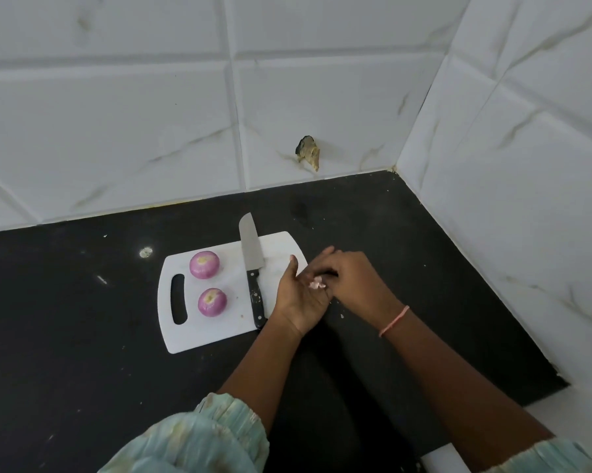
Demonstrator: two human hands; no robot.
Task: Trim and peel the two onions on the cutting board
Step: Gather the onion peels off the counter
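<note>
Two peeled purple onions rest on the white cutting board, one at the far side and one nearer me, both with trimmed ends facing up. A black-handled knife lies across the board to their right, blade pointing away from me. My left hand is cupped at the board's right edge and holds pale pink onion peel scraps. My right hand lies over it, fingertips touching the scraps.
The board sits on a black countertop in a corner of white marbled tile walls. A small crumb lies on the counter by my right wrist. A chipped hole marks the back wall.
</note>
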